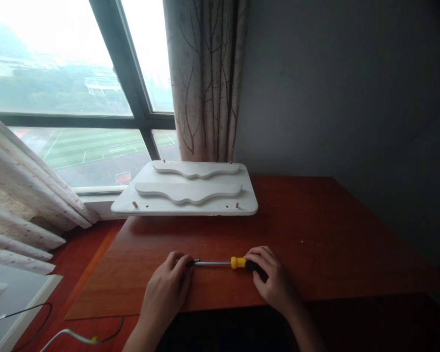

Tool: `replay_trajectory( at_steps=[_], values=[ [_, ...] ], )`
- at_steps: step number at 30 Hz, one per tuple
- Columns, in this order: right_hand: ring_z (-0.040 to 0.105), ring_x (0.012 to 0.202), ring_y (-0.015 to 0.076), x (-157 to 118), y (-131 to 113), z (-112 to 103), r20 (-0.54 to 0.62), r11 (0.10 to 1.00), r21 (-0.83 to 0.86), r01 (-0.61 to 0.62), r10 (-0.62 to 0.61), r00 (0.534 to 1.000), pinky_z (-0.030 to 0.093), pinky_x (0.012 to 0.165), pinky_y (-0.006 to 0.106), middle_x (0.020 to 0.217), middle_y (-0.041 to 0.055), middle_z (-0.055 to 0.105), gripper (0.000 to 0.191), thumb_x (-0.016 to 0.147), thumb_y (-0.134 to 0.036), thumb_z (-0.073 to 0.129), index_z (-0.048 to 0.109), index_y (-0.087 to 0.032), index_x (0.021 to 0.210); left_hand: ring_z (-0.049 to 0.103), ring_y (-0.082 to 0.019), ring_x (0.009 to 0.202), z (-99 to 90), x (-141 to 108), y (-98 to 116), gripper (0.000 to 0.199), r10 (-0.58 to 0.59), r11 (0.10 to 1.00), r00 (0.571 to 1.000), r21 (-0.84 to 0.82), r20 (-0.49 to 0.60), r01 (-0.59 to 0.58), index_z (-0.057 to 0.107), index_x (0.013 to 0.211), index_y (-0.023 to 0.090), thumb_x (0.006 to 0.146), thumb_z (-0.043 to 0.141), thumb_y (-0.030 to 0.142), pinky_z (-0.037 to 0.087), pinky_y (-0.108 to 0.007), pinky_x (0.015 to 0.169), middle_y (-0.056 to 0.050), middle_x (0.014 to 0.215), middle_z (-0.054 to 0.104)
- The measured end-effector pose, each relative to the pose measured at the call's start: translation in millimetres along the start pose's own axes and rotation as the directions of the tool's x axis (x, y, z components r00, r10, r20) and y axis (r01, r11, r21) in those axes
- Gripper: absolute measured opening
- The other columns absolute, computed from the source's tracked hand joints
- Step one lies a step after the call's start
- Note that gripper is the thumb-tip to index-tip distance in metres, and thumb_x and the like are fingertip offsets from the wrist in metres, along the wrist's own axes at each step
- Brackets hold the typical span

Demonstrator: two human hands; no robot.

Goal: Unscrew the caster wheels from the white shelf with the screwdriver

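Note:
My right hand (269,274) is closed around the black end of a screwdriver (238,263) with a yellow and black handle. The metal shaft lies level and points left across the wooden table. At its tip, my left hand (172,278) pinches a small dark metal piece (195,262), too small to name and partly covered by the fingers. Beyond both hands sits a white board (124,198) with rounded corners. Two wavy-edged white strips (190,191) lie on top of it, with small wooden dowels (135,205) and dark holes near its edges.
The brown wooden table (315,234) bears a few tiny light crumbs (302,241) on the right. A window (58,73) and curtains (207,83) stand behind, with a grey wall (333,98) to the right. Cables (71,333) run over the floor at lower left.

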State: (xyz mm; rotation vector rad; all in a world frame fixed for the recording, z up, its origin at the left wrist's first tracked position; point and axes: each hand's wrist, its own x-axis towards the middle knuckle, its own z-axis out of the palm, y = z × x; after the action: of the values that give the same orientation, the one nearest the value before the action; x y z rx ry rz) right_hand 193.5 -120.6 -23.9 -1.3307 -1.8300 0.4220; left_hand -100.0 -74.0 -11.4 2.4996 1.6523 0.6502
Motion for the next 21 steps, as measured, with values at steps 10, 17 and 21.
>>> replay_trajectory(
  at_steps=[10, 17, 21],
  values=[
    [0.056, 0.112, 0.0243, 0.8, 0.3, 1.2, 0.026, 1.000, -0.023, -0.018, 0.018, 0.999, 0.050, 0.099, 0.043, 0.118, 0.0087, 0.060, 0.052, 0.078, 0.001, 0.045, 0.061, -0.025, 0.120, 0.067, -0.018, 0.083, 4.2, -0.7, -5.0, 0.022, 0.021, 1.000, 1.000, -0.008, -0.006, -0.021, 0.063, 0.109, 0.025, 0.098, 0.046, 0.032, 0.050, -0.029, 0.070, -0.005, 0.110, 0.064],
    [0.055, 0.114, 0.0241, 3.5, -4.9, -1.0, 0.040, 0.999, -0.037, -0.036, 0.038, 0.998, 0.048, 0.101, 0.042, 0.118, 0.0083, 0.059, 0.049, 0.079, 0.000, 0.046, 0.061, -0.025, 0.119, 0.067, -0.018, 0.084, 6.9, -2.0, -7.2, 0.021, 0.049, 0.999, 0.999, -0.001, -0.019, -0.049, 0.062, 0.111, 0.025, 0.099, 0.045, 0.031, 0.050, -0.029, 0.071, -0.005, 0.112, 0.063],
    [0.057, 0.107, 0.0233, 2.4, -3.2, 0.1, 0.045, 0.999, -0.004, -0.054, 0.055, 0.998, 0.050, 0.096, 0.040, 0.112, 0.0076, 0.060, 0.048, 0.075, 0.001, 0.048, 0.062, -0.024, 0.114, 0.067, -0.018, 0.083, 6.4, -1.9, -6.4, 0.019, 0.049, 0.999, 0.998, 0.003, -0.032, -0.049, 0.062, 0.108, 0.025, 0.099, 0.047, 0.031, 0.049, -0.029, 0.069, -0.005, 0.110, 0.064]
  ],
)
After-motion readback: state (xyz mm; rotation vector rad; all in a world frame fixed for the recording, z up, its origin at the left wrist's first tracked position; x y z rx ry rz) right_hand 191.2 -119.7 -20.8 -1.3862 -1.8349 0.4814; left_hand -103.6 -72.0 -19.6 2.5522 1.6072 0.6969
